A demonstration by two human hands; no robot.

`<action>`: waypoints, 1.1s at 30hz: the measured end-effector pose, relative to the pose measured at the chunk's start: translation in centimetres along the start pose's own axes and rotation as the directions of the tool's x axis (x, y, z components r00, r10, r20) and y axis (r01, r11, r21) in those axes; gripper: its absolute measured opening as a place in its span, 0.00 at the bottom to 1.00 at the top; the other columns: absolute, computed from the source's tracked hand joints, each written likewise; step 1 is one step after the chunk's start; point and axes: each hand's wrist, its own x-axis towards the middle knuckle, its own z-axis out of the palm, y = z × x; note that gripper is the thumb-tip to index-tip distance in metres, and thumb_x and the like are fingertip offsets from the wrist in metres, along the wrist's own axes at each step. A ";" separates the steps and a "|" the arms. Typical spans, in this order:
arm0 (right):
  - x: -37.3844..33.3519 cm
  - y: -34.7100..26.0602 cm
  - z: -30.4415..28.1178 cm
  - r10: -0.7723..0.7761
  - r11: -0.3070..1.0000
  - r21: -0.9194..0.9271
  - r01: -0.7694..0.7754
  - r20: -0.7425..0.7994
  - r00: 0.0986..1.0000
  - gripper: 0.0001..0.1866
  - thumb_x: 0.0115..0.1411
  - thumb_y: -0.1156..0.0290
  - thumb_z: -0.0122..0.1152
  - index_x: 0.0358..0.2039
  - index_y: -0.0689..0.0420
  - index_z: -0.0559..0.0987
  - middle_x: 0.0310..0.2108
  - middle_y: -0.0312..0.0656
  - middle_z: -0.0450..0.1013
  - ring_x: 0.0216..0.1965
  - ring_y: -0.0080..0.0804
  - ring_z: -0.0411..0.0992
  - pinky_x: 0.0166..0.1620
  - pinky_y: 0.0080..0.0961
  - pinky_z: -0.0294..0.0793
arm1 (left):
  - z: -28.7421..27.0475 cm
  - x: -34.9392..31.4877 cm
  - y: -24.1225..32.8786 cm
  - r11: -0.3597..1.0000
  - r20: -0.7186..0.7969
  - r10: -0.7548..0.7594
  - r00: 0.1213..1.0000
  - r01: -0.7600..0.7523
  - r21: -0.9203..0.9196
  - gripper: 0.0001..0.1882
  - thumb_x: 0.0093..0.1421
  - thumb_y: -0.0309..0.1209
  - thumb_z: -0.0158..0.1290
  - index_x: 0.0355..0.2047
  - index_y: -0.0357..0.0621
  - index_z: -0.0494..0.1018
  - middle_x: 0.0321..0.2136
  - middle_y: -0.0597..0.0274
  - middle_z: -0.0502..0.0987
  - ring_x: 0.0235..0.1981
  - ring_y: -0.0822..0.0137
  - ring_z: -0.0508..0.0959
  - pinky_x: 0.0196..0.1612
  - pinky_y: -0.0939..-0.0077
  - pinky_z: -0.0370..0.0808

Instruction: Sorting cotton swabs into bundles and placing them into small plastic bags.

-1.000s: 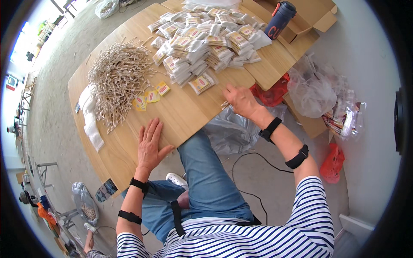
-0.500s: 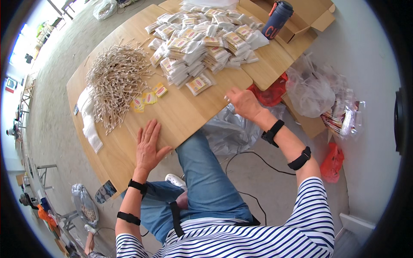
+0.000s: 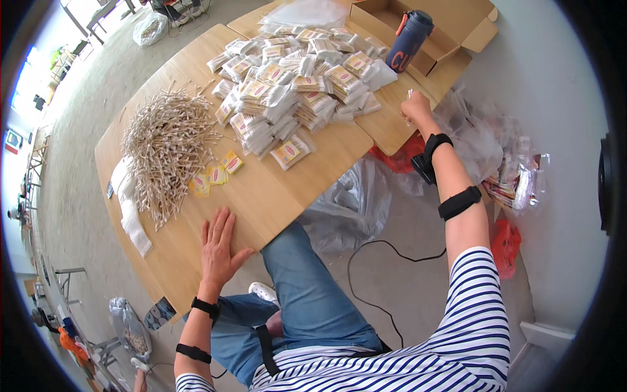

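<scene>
My left hand [image 3: 222,251] lies flat at the table's near edge, fingers spread, with nothing in it. Over the table's right side, my right hand [image 3: 418,111] is closed on what look like a few cotton swabs [image 3: 410,95]; only small white tips show past the fingers. A large loose heap of cotton swabs [image 3: 166,150] covers the left part of the wooden table [image 3: 261,202]. Beside the heap lie several yellow cards [image 3: 215,174]. Many clear packs of swabs [image 3: 300,81] are piled at the far middle, and one pack [image 3: 289,152] rests at the pile's near edge.
A dark blue bottle [image 3: 409,42] stands by an open cardboard box [image 3: 450,26] at the far right. A folded white cloth [image 3: 128,209] lies left of the heap. Plastic bags [image 3: 353,202] hang or lie below the right edge, and a black cable [image 3: 372,305] runs across the floor.
My right hand has moved away and to the right, from the near edge toward the bottle side. The left hand stays flat on the table. The whole view has shifted slightly.
</scene>
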 end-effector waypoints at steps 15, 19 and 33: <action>4.7 3.8 2.7 0.018 0.991 0.135 0.017 -0.253 0.967 0.13 0.48 0.74 0.62 0.33 0.69 0.78 0.26 0.59 0.77 0.28 0.53 0.79 0.34 0.43 0.77 | -0.2 0.3 0.1 1.000 0.024 -0.007 1.000 0.007 -0.003 0.48 0.52 0.57 0.60 0.65 0.37 0.62 0.68 0.50 0.60 0.70 0.51 0.56 0.71 0.50 0.46; 2.9 3.8 3.3 -0.109 0.980 0.093 0.174 -0.480 0.870 0.12 0.49 0.71 0.65 0.33 0.64 0.79 0.34 0.57 0.77 0.38 0.55 0.76 0.43 0.46 0.74 | -0.1 0.3 0.1 1.000 0.030 -0.001 1.000 0.001 0.001 0.48 0.52 0.56 0.60 0.65 0.37 0.62 0.68 0.50 0.60 0.70 0.51 0.56 0.71 0.50 0.46; -19.7 -13.5 13.2 -0.917 0.362 -0.164 0.918 -0.237 0.320 0.07 0.53 0.66 0.61 0.32 0.52 0.79 0.36 0.45 0.69 0.39 0.43 0.71 0.43 0.41 0.68 | 0.1 0.0 0.0 1.000 0.000 -0.012 1.000 0.012 0.010 0.48 0.51 0.56 0.61 0.66 0.42 0.61 0.68 0.52 0.60 0.70 0.51 0.57 0.71 0.50 0.47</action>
